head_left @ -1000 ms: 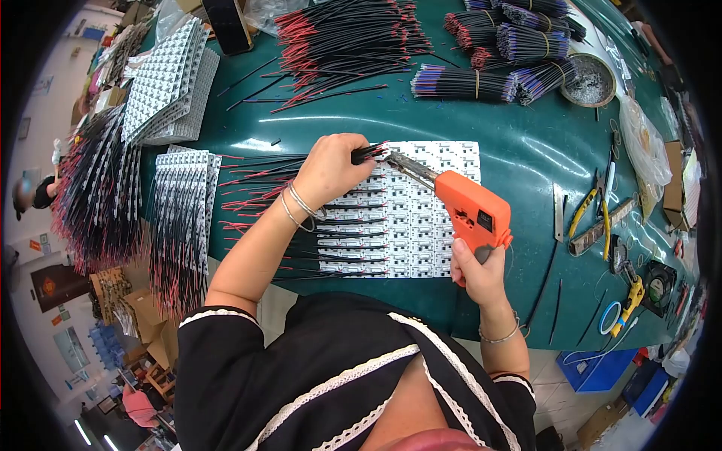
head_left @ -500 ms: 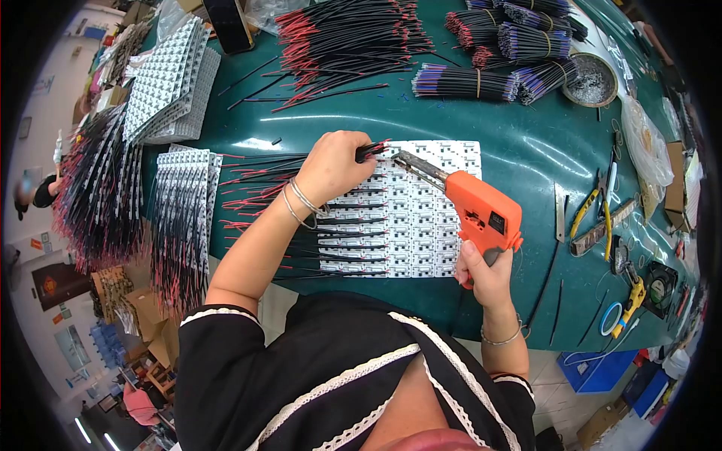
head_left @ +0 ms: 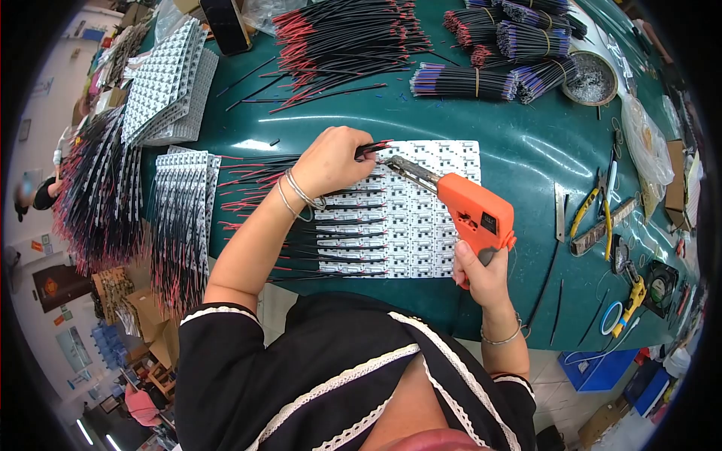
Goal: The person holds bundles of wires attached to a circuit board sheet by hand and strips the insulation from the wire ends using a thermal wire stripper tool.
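Observation:
A white panel of small circuit boards (head_left: pixel 444 244) lies flat on the green table. Black wires with red ends run leftward from its left half in rows. My left hand (head_left: pixel 335 158) is closed over the panel's upper left part, pinching a few black wires (head_left: pixel 371 148) whose red ends poke out to the right. In my right hand (head_left: pixel 485 276) is an orange soldering gun (head_left: pixel 475 204), gripped by its handle. Its metal tip points up and left, just below and right of the pinched wires. Whether the tip touches the board or a wire I cannot tell.
Loose black-and-red wires (head_left: pixel 346 41) are heaped at the back, with tied wire bundles (head_left: pixel 466 83) and a bowl (head_left: pixel 613 86) to their right. Board stacks (head_left: pixel 162 83) and wired panels (head_left: pixel 180 203) stand at left. Yellow-handled pliers (head_left: pixel 598 203) lie at right.
The soldering gun has shifted slightly left and down, its tip now lower against the panel. My left hand stays almost in place, still pinching the wires.

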Available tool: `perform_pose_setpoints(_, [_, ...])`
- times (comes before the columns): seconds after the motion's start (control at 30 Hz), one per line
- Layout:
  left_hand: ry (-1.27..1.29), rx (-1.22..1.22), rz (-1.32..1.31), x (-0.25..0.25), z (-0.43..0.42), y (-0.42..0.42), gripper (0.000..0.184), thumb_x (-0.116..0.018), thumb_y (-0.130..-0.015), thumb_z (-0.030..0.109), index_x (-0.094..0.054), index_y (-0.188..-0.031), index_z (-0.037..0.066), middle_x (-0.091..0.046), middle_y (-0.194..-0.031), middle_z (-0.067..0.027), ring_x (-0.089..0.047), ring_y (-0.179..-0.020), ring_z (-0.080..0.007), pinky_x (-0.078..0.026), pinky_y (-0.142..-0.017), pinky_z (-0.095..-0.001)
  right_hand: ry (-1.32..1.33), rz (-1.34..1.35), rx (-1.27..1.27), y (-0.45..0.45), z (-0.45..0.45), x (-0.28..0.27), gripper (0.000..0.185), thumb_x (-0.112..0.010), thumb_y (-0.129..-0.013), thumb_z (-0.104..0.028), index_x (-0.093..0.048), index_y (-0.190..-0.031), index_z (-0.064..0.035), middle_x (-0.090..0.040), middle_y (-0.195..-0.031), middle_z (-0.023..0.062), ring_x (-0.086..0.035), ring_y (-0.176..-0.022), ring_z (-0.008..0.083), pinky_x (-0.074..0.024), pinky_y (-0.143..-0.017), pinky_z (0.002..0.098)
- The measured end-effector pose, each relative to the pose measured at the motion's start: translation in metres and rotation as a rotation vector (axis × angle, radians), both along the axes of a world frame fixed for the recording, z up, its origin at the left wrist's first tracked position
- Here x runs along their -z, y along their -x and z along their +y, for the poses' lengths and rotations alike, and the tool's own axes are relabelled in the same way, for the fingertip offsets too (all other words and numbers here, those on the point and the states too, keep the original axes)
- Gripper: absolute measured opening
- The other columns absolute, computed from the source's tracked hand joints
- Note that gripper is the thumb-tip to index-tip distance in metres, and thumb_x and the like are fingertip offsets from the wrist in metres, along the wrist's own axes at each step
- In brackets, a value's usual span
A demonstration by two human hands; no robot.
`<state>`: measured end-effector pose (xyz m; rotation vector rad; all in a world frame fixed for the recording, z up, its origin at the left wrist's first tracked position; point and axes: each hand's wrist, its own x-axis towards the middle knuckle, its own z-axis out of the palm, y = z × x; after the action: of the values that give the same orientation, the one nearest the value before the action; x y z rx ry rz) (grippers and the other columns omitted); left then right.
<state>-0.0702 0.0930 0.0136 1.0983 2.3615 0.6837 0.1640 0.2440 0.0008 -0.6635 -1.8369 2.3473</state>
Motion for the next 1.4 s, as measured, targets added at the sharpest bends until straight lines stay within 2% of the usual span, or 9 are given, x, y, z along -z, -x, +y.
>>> perform_pose_setpoints(0.13, [0.008, 0.017, 0.001, -0.001, 0.001, 0.001, 0.017, -0.062, -0.067, 0.012, -0.062, -0.074, -0.003, -0.059, -0.065, -0.0149, -0.058, -0.059, -0.0266, -0.046, -0.06, -0.0324, -0.001, 0.018, 0.028, 0.0, 0.001, -0.002, 0.018, -0.056, -0.086, -0.015, -0.048, -0.09, 0.0009, -0.046, -0.048, 0.0018, -0.043, -0.037, 0.0088, -0.0361, -0.035, 0.0217])
perform_pose_setpoints(0.37, [-0.009, 0.016, -0.018, -0.001, 0.0, 0.001, 0.017, -0.062, -0.067, 0.012, -0.062, -0.074, -0.003, -0.06, -0.065, -0.0147, -0.058, -0.059, -0.0259, -0.046, -0.06, -0.032, 0.015, 0.047, 0.113, 0.002, 0.014, -0.011, 0.037, -0.055, -0.086, -0.02, -0.046, -0.108, 0.0078, -0.044, -0.05, 0.0025, -0.041, -0.036, 0.0091, -0.0355, -0.036, 0.0219])
perform_pose_setpoints(0.5, [0.009, 0.005, -0.006, 0.0, 0.0, 0.001, 0.018, -0.062, -0.067, 0.013, -0.062, -0.075, -0.003, -0.06, -0.064, -0.0146, -0.059, -0.059, -0.0247, -0.046, -0.06, -0.0312, 0.032, 0.151, 0.182, 0.006, 0.019, -0.019, 0.042, -0.056, -0.084, -0.022, -0.045, -0.111, 0.0078, -0.044, -0.053, 0.0032, -0.042, -0.038, 0.0091, -0.035, -0.037, 0.0215])
perform_pose_setpoints(0.6, [-0.006, -0.011, -0.018, 0.004, -0.003, 0.002, 0.019, -0.063, -0.068, 0.014, -0.062, -0.075, -0.003, -0.06, -0.064, -0.0144, -0.059, -0.059, -0.0236, -0.047, -0.06, -0.0307, 0.126, 0.251, 0.229, 0.008, 0.016, -0.025, 0.041, -0.057, -0.083, -0.022, -0.045, -0.109, 0.0072, -0.046, -0.057, 0.0045, -0.043, -0.039, 0.0096, -0.0353, -0.038, 0.0213])
perform_pose_setpoints(0.77, [-0.047, -0.055, -0.06, 0.011, -0.005, 0.001, 0.021, -0.063, -0.068, 0.016, -0.062, -0.076, -0.004, -0.06, -0.065, -0.0142, -0.058, -0.059, -0.0226, -0.046, -0.06, -0.0304, 0.053, 0.057, 0.126, -0.007, 0.002, -0.02, 0.034, -0.059, -0.083, -0.018, -0.046, -0.102, 0.0065, -0.048, -0.057, 0.0046, -0.043, -0.04, 0.0097, -0.0351, -0.038, 0.0211])
perform_pose_setpoints(0.87, [-0.081, -0.078, -0.056, 0.012, -0.004, 0.0, 0.021, -0.061, -0.068, 0.017, -0.061, -0.072, -0.004, -0.058, -0.062, -0.0186, -0.057, -0.059, -0.0329, -0.046, -0.06, -0.0364, 0.066, 0.028, 0.126, -0.011, -0.009, -0.009, 0.028, -0.057, -0.085, -0.014, -0.047, -0.1, 0.0061, -0.047, -0.055, 0.004, -0.043, -0.038, 0.0094, -0.035, -0.037, 0.0216])
perform_pose_setpoints(0.97, [-0.094, -0.076, -0.063, 0.011, -0.004, 0.0, 0.022, -0.06, -0.068, 0.017, -0.062, -0.073, -0.004, -0.058, -0.062, -0.0185, -0.057, -0.059, -0.0329, -0.046, -0.06, -0.0367, 0.073, 0.0, 0.11, -0.008, -0.013, -0.007, 0.024, -0.057, -0.085, -0.013, -0.047, -0.098, 0.005, -0.047, -0.054, 0.0036, -0.043, -0.037, 0.0093, -0.035, -0.036, 0.022])
perform_pose_setpoints(1.07, [-0.029, -0.08, -0.067, 0.011, -0.004, 0.001, 0.022, -0.064, -0.067, 0.017, -0.062, -0.075, -0.004, -0.06, -0.066, -0.0145, -0.058, -0.06, -0.0235, -0.046, -0.061, -0.031, 0.07, -0.015, 0.094, -0.007, -0.015, -0.005, 0.019, -0.057, -0.085, -0.012, -0.048, -0.094, 0.0033, -0.047, -0.054, 0.0034, -0.043, -0.037, 0.0092, -0.0351, -0.035, 0.022])
perform_pose_setpoints(1.4, [-0.031, -0.083, -0.077, 0.01, -0.004, 0.001, 0.022, -0.063, -0.067, 0.017, -0.061, -0.074, -0.004, -0.06, -0.065, -0.0152, -0.057, -0.058, -0.025, -0.045, -0.06, -0.0317, 0.038, -0.055, 0.09, -0.002, -0.019, -0.006, 0.012, -0.055, -0.085, -0.008, -0.048, -0.088, 0.0009, -0.047, -0.053, 0.0028, -0.043, -0.037, 0.0093, -0.0355, -0.035, 0.0222])
